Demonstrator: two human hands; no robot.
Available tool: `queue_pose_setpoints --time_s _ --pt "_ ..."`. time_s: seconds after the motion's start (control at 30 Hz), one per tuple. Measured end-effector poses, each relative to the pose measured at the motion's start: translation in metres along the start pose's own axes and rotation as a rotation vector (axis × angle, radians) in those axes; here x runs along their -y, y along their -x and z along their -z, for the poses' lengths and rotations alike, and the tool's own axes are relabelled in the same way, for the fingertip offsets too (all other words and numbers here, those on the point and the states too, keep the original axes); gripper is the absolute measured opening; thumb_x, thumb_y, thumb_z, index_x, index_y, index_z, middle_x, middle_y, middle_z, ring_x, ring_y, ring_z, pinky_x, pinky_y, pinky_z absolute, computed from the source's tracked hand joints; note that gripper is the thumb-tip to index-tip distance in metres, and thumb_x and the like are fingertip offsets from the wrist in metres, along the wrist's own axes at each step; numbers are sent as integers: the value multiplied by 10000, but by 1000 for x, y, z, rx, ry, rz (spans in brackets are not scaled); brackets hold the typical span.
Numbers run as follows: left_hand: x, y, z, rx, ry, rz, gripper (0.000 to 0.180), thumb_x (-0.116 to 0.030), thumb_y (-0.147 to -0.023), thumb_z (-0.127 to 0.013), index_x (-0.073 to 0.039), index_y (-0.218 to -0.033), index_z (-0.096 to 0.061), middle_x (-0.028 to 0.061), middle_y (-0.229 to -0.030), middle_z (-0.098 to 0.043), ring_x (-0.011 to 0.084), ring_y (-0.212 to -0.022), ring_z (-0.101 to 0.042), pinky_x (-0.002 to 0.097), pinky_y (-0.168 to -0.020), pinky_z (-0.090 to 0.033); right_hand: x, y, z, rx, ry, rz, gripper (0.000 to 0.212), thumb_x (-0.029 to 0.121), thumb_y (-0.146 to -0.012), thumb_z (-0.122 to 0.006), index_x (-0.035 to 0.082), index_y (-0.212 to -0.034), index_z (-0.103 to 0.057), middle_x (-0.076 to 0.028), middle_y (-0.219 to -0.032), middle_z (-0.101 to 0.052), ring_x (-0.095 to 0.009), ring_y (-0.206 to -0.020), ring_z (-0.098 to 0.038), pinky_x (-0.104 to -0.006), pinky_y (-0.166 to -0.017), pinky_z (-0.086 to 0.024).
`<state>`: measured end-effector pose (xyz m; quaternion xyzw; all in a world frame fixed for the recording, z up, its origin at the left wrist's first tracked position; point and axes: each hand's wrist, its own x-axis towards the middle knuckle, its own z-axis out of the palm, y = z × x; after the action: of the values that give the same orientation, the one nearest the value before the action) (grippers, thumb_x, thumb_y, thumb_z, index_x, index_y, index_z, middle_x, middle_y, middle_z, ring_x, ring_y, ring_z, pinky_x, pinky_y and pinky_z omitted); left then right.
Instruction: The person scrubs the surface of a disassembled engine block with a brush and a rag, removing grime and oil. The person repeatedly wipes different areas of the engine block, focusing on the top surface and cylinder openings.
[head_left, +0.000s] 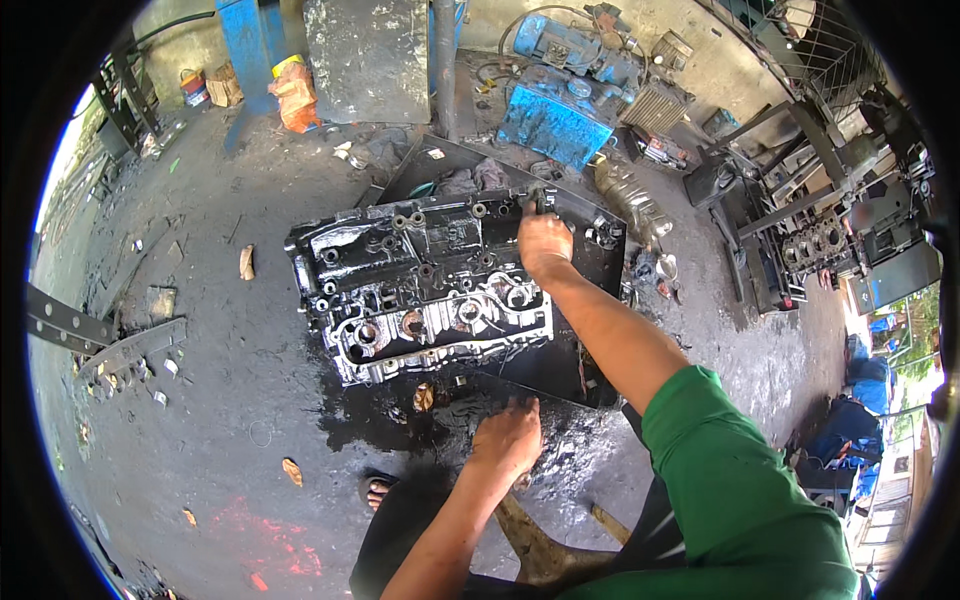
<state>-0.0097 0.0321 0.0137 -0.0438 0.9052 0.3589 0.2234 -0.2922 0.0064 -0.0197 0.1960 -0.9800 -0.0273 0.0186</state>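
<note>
A black, oily engine block point(440, 238) lies in a dark flat tray point(585, 330). Its bright machined face point(450, 355) with round openings is on the near side. My right hand point(546, 240) reaches to the block's far right end, its fingers closed around something dark and small that I cannot make out. Nearer to me, my left hand point(508, 438) hovers apart from the block, in front of the tray's near edge. Its fingers are curled, and whatever they may hold is hidden.
Dark rags point(470, 180) lie in the tray behind the block. A blue machine point(555, 115) and a dirty metal canister point(632, 200) stand beyond. At right is a metal rack point(770, 215) with engine parts. A curved metal strip point(140, 345) lies at left; a wooden stool point(540, 545) is beneath me.
</note>
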Motion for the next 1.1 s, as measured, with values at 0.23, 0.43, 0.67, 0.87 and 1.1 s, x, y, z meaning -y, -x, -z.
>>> queue_pose_setpoints --time_s 0.23,0.43,0.67,0.87,1.1 --pt "-2 -2 -1 78 -83 48 545 -246 -894 -557 -17 -1372 -425 257 -1333 -514 367 -1098 -622 451 -905 -533 1 8 -10 -160 -473 -310 442 189 -965 -475 159 -1389 -352 -220 -952 -685 -392 -911 -669 -487 -805 -529" --pt "-2 -8 7 -73 -29 10 484 -198 -877 -540 -12 -1317 -465 277 -1239 -559 386 -1027 -648 476 -826 -550 15 25 -38 -433 -511 -276 487 247 -987 -456 180 -1448 -316 -233 -934 -668 -436 -799 -667 -521 -715 -538" --pt "9 -1 1 -177 -98 -48 448 -137 -847 -530 0 -1272 -491 255 -1185 -594 375 -947 -679 457 -756 -570 0 22 -18 -336 -274 -181 490 255 -965 -509 170 -1429 -377 -212 -978 -675 -408 -782 -677 -493 -683 -559" --pt "4 -2 2 -179 -121 -97 507 -140 -848 -525 8 -1329 -464 268 -1226 -576 372 -929 -686 456 -746 -573 10 35 -12 -375 -357 -257 517 218 -961 -514 151 -1447 -348 -207 -1042 -648 -409 -835 -668 -492 -717 -550" --pt "5 -1 2 -81 -100 -66 503 -169 -873 -528 17 -1334 -455 255 -1243 -564 364 -965 -676 447 -780 -568 -5 15 15 -298 -226 -120 550 134 -951 -492 163 -1473 -322 -206 -1052 -640 -399 -867 -672 -481 -717 -561"
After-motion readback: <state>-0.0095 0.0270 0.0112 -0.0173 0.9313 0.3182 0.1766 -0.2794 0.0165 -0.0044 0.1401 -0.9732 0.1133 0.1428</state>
